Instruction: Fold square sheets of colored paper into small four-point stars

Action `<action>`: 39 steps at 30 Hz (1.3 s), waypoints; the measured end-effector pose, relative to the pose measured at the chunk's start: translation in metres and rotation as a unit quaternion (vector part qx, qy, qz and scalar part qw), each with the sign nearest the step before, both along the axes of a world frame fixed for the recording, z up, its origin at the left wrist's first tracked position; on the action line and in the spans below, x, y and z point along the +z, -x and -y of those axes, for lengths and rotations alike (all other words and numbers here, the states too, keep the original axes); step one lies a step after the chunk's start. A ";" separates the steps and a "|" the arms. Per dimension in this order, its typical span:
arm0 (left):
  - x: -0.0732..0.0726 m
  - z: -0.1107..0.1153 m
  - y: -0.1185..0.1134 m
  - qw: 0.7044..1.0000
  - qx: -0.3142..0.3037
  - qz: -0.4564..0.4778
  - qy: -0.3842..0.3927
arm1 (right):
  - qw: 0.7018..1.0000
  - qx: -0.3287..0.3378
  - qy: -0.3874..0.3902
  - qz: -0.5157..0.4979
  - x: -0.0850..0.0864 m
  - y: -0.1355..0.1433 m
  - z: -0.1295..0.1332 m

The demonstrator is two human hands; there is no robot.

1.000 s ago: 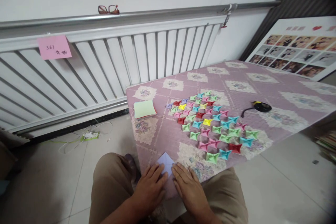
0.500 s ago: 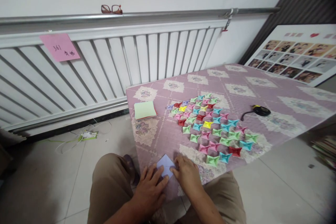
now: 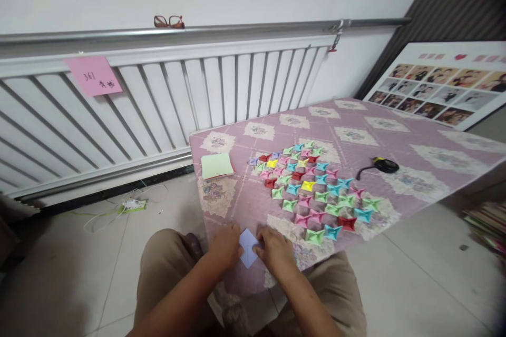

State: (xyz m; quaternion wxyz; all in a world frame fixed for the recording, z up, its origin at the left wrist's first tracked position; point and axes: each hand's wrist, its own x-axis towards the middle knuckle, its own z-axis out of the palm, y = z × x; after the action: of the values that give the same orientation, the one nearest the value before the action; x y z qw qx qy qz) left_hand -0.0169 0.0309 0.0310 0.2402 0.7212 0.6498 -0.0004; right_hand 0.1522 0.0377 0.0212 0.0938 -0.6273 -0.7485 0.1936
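A small lavender sheet of origami paper [image 3: 249, 249] lies diamond-wise near the table's front corner, with crease lines on it. At its left corner, my left hand [image 3: 226, 245] is closed, thumb on the paper's edge and fingers curled. My right hand [image 3: 276, 249] pinches the opposite corner between thumb and bent fingers. Just beyond my right hand stand many small folded paper shapes [image 3: 308, 186] in green, pink, blue, red, yellow and purple, set in loose rows. A stack of square paper [image 3: 217, 166], pale green on top, sits at the table's left edge.
The table [image 3: 253, 197] has a purple patterned cloth. A black tape measure [image 3: 386, 165] lies on the right side. Behind runs a white radiator [image 3: 213, 84] with a pink note [image 3: 94, 76]; glasses [image 3: 169, 21] rest on the pipe. A photo board [image 3: 443, 81] leans at the right.
My left hand has moved up from lying flat on the paper's lower left side to its left corner, with its fingers now curled. My right hand stays at the right corner.
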 end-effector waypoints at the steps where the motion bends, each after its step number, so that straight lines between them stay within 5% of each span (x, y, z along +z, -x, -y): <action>1: -0.001 -0.002 0.001 1.000 -0.003 -0.002 0.006 | 1.000 0.002 -0.002 -0.004 0.000 0.000 0.000; 10: -0.006 -0.013 0.006 0.999 -0.031 0.015 0.028 | 0.999 0.037 -0.023 -0.031 -0.006 -0.005 -0.002; 23: -0.016 0.004 0.009 0.995 -0.018 0.096 -0.013 | 0.987 0.122 -0.048 -0.092 -0.010 -0.009 -0.004; 32: 0.012 0.006 0.016 0.984 -0.058 0.158 -0.059 | 0.968 0.202 -0.058 -0.133 0.011 -0.008 -0.011; 36: 0.020 0.012 0.013 0.983 -0.080 0.097 -0.136 | 0.967 0.203 -0.121 -0.095 0.026 -0.009 -0.006; 39: 0.010 0.018 0.009 0.972 -0.135 -0.008 -0.192 | 0.955 0.208 -0.211 -0.005 0.023 -0.010 0.004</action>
State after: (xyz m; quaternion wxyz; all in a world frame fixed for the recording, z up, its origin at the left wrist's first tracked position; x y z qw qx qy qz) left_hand -0.0254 0.0129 0.0411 0.0899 0.8348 0.5363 0.0857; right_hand 0.1621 0.0333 0.0441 0.1858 -0.4222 -0.8859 0.0495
